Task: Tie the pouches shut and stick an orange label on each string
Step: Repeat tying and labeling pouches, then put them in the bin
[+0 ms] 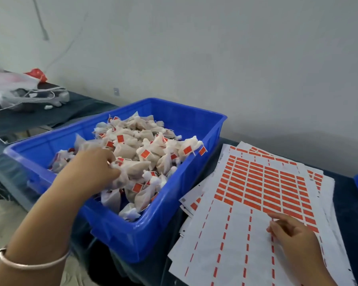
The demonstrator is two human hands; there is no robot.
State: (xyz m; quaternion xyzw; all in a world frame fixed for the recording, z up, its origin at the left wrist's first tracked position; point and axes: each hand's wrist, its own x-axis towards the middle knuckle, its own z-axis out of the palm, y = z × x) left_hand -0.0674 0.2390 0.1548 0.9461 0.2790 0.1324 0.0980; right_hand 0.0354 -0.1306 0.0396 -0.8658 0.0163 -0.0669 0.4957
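Worktop [343, 195]: dark cover, carries everything. A second dark surface at far left holds white bags and cords, not part of this job.

Blue bin [145, 230] sits left of centre, heaped with white pouches [132, 153]. Many already show an orange label on the string, so most of the heap looks finished. Can't tell how many are still untagged.

Label sheets [225, 234]: a stack just right of the bin, touching or nearly touching its wall. On the top sheet the near rows are peeled down to thin orange strips; orange labels [262, 188] remain in the upper part.

Left hand [95, 170] is in the bin, fingers curled round one pouch [130, 168] at the near side of the heap, gripping it by its gathered neck. Silver bangle [29, 263] on that wrist.

Right hand [291, 232] rests on the top sheet at the edge of the remaining labels, forefinger out toward the nearest one, other fingers loosely bent, holding nothing.

Step in hand, by the look of it: fetching the next pouch while lining up a label. Next move calls for lifting a label corner with a fingernail without tearing it, then bringing the pouch string over and folding the label round it.
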